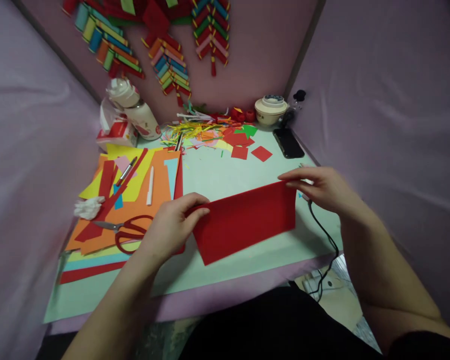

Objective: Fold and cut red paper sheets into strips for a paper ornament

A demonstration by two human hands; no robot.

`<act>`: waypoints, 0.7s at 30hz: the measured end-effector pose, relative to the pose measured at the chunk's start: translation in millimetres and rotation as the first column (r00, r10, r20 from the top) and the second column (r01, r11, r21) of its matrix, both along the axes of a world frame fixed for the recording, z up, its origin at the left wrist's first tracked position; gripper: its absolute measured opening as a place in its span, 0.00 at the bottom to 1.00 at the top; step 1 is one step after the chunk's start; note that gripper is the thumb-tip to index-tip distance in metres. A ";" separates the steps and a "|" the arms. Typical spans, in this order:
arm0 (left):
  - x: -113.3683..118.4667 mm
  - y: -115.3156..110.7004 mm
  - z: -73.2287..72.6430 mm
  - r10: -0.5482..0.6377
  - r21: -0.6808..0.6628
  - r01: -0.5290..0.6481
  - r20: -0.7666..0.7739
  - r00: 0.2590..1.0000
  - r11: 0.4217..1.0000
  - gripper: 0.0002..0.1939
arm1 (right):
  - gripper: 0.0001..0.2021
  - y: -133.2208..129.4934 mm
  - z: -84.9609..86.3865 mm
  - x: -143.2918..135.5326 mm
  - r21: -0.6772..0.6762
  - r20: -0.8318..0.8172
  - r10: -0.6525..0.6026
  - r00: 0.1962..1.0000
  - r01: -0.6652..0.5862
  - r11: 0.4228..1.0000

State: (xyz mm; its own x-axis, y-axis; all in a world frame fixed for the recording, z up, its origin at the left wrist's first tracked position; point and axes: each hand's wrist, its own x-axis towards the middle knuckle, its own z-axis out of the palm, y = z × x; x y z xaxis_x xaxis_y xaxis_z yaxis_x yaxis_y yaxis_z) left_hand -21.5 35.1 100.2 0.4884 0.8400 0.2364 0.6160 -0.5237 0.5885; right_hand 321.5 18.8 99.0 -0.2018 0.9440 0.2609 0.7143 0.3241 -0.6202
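A red sheet of paper (pixel 247 222), long and rectangular, hangs tilted between my two hands above the pale tabletop. My left hand (pixel 176 220) pinches its upper left corner between thumb and fingers. At the upper right corner, my right hand (pixel 318 187) grips the sheet the same way. Close to my left wrist lie scissors (pixel 129 227) with red handles, partly hidden by the forearm. They rest on a stack of coloured paper (pixel 161 172), with a white pen (pixel 150 186) and a dark-and-silver pen (pixel 126 171) on top.
Paper strips and scraps (pixel 195 131) are heaped at the back, beside red squares (pixel 261 153). A phone (pixel 288 143) and a lidded bowl (pixel 270 110) stand back right; a bottle (pixel 142 117) and tissue pack (pixel 118 132) back left. A black cable (pixel 324 232) runs off the right edge.
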 end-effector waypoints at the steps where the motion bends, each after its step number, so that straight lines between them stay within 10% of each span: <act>1: -2.0 -4.7 10.7 0.002 0.088 -0.003 0.010 1.000 0.996 0.07 | 0.09 -7.9 10.4 -1.1 0.129 -0.009 -0.023 1.000 0.024 0.991; 5: -11.4 -27.3 29.6 -0.071 0.430 0.106 -0.097 0.993 0.897 0.17 | 0.14 -43.8 29.9 -8.7 0.482 -0.026 -0.048 0.998 0.055 0.874; 10: -20.6 -41.3 -5.6 -0.121 0.615 0.204 -0.174 0.977 0.762 0.24 | 0.20 -71.9 6.7 -13.8 0.678 0.068 -0.118 0.991 0.040 0.734; 14: -5.9 -46.7 -28.8 -0.030 0.595 0.136 -0.185 0.982 0.792 0.21 | 0.21 -78.3 -16.6 -18.1 0.685 0.136 -0.101 0.986 -0.020 0.729; 21: 40.0 -56.9 -20.7 -0.148 0.617 0.219 -0.164 0.975 0.756 0.12 | 0.21 -88.2 -31.6 -26.8 0.663 0.126 -0.101 0.987 -0.008 0.749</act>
State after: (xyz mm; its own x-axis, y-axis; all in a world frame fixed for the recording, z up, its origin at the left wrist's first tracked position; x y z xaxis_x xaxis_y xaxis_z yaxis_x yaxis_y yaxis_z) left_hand 18.5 -21.7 79.5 0.6677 0.4119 0.6201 0.5057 -0.8623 0.0283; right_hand 294.6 -69.4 67.5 -0.2487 0.5564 0.7928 0.8023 0.5769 -0.1532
